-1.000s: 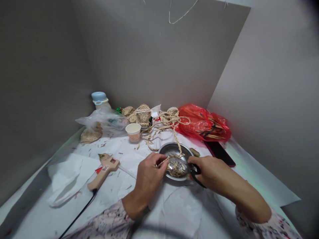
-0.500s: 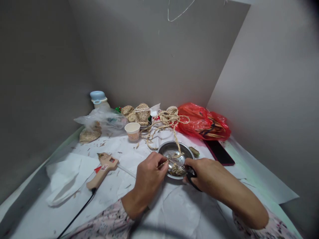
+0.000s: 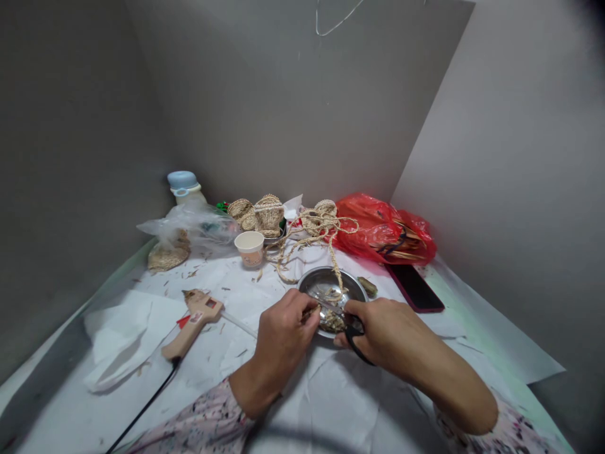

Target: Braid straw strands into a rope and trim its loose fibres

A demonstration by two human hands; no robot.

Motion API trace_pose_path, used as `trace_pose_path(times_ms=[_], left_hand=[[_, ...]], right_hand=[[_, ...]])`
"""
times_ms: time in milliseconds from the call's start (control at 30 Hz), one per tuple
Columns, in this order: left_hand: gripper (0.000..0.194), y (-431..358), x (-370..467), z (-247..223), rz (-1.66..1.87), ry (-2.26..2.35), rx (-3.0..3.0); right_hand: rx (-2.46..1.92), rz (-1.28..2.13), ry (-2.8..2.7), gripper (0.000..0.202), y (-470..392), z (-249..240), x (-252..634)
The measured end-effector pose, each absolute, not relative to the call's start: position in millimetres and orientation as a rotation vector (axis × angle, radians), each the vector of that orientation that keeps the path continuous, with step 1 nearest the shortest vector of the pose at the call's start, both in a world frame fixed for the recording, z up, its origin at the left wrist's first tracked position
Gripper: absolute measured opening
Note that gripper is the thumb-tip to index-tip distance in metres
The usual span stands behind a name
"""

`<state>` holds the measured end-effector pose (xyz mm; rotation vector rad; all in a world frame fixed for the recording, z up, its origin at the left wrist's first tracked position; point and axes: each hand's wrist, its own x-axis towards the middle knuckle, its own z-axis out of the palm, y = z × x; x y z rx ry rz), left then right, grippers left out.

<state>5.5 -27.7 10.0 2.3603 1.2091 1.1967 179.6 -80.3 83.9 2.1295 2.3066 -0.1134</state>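
Black-handled scissors (image 3: 355, 337) are in my right hand (image 3: 378, 329), with their blades reaching left over a round metal bowl (image 3: 362, 285). My left hand (image 3: 288, 325) pinches a short piece of straw cord (image 3: 311, 311) at the bowl's left rim, close to the blade tips. Fingers hide most of that piece. Dry straw scraps (image 3: 333, 321) lie in the bowl below the blades. A braided straw rope (image 3: 334, 257) runs from the back of the table down into the bowl.
On the left lie a hot glue gun (image 3: 193, 328) with a black cord and crumpled white paper (image 3: 127, 328). A paper cup (image 3: 249, 248), coiled straw pieces (image 3: 269, 215) and a clear plastic bag (image 3: 193, 221) stand behind. A red bag (image 3: 366, 227) and phone (image 3: 416, 289) are right.
My right hand and the scissors have moved slightly left, bringing the blades closer to my left fingers. My left hand stays nearly in place, and the whole view has shifted a little.
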Motion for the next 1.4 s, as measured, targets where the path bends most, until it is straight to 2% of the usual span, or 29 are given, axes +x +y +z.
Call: trace_pose_path(times_ms=[500, 700, 800, 967, 1200, 1400], left_hand=[[0.011, -27, 5, 13, 1.171, 1.246, 2.280], [0.009, -27, 6, 18, 1.139, 1.318, 2.146], [0.017, -27, 7, 20, 1.140, 1.353, 2.054], [0.020, -26, 7, 23, 1.168, 1.285, 1.879], [0.021, -24, 6, 30, 1.203, 1.168, 1.460], [0.024, -23, 8, 32, 1.182, 1.144, 1.354]], right_hand=[[2.114, -0.113, 2.318, 0.019, -76, 78, 182], [2.322, -0.022, 2.181, 0.022, -72, 86, 193], [2.366, -0.010, 2.229, 0.021, -72, 89, 198], [2.153, -0.039, 2.534, 0.020, -71, 85, 194], [1.965, 0.317, 2.578, 0.019, -59, 69, 192], [1.914, 0.369, 2.630, 0.020, -53, 58, 199]])
